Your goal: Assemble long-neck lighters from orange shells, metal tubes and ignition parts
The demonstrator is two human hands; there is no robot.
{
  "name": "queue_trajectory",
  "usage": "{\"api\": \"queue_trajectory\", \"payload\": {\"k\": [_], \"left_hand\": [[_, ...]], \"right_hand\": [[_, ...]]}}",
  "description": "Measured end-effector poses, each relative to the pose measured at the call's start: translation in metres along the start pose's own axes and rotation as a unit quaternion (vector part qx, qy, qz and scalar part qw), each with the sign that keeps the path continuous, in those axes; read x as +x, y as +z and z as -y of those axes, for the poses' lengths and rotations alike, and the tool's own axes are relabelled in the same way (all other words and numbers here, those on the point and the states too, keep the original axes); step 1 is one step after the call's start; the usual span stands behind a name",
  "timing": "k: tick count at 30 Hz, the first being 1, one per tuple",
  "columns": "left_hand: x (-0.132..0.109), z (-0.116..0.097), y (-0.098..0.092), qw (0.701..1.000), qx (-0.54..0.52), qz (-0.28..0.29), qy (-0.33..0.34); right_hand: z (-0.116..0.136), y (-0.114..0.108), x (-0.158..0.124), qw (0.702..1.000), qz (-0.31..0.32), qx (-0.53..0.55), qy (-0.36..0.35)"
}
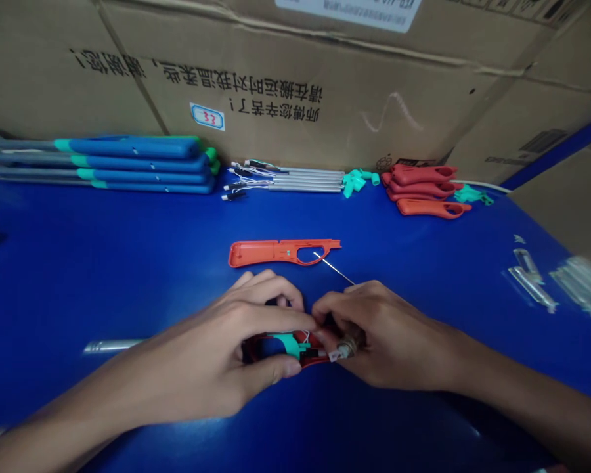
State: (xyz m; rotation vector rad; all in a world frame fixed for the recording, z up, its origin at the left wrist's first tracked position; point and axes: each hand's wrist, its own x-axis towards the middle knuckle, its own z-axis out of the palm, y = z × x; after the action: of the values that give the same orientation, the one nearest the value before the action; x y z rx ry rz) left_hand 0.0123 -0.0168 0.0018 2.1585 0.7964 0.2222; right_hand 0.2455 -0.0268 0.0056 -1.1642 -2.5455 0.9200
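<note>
My left hand point(226, 355) is closed around an open red lighter shell point(320, 360), thumb below and fingers above. Inside the shell sit a green trigger point(290, 345), white wires and a small black part. A silver metal tube point(111, 345) extends left from beneath this hand. My right hand point(374, 335) is closed at the shell's right end, its fingertips meeting my left fingers. A thin-shafted screwdriver point(337, 269) juts from its top, with a rounded brownish end near the palm. Just beyond both hands lies an empty orange-red shell half point(256, 253).
Along the back, before a cardboard box point(256, 39), lie several blue long lighters point(148, 164), wired metal tubes point(305, 180), green triggers point(357, 180) and red shells point(423, 180). Clear plastic tanks point(532, 279) rest at right on the blue table point(128, 256).
</note>
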Motion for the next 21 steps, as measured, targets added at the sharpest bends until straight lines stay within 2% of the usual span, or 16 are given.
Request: {"api": "queue_trajectory", "payload": {"k": [7,11,15,21], "left_hand": [[-0.001,0.0,0.002,1.0,0.003,-0.013,0.005],[-0.001,-0.001,0.003,0.999,-0.005,-0.038,-0.026],[0.002,-0.005,0.002,0.999,0.004,-0.019,-0.025],[0.01,-0.015,-0.005,0.995,0.094,-0.03,0.009]], "right_hand": [[0.001,-0.002,0.0,1.0,0.022,0.01,0.005],[-0.002,0.0,-0.001,1.0,0.011,0.017,-0.012],[-0.005,0.003,-0.002,0.999,-0.006,0.029,-0.04],[-0.005,0.005,-0.002,0.997,-0.014,-0.014,-0.079]]}}
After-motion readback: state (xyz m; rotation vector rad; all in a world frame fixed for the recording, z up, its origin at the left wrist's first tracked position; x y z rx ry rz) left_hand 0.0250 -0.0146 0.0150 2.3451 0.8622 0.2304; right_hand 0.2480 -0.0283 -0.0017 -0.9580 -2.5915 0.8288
